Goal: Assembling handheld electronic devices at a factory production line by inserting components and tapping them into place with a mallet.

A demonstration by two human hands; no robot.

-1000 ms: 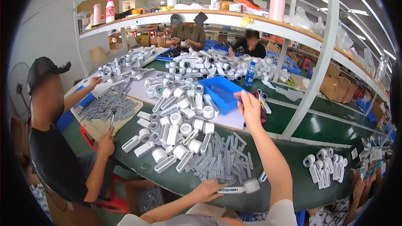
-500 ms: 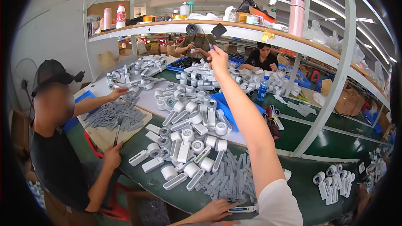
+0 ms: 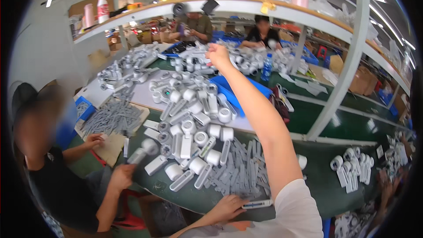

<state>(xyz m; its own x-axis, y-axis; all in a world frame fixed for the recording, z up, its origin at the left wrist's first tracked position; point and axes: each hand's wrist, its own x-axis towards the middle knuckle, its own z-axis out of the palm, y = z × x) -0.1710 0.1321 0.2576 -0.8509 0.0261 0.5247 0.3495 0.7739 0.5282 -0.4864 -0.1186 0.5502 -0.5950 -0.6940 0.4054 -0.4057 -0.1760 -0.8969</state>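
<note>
Near the bottom, the person's left hand (image 3: 227,207) rests on the green table (image 3: 335,194), fingers pressed on one thin grey strip (image 3: 257,204). Just past it lies a heap of grey strips (image 3: 240,174), too many to count, then a heap of white handheld fans (image 3: 191,128). Far off, the right hand (image 3: 217,54) is stretched out over more fans, fingers curled together; it cannot be told if it holds anything. One blue bin (image 3: 233,92) sits under the arm. Three other people work around the table.

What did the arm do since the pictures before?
The right hand went from the blue plastic tray near the table's middle up and away, and now stretches over the far pile of white plastic handheld parts. The left hand stayed at the table's near edge, resting on a slim white and grey piece.
</note>
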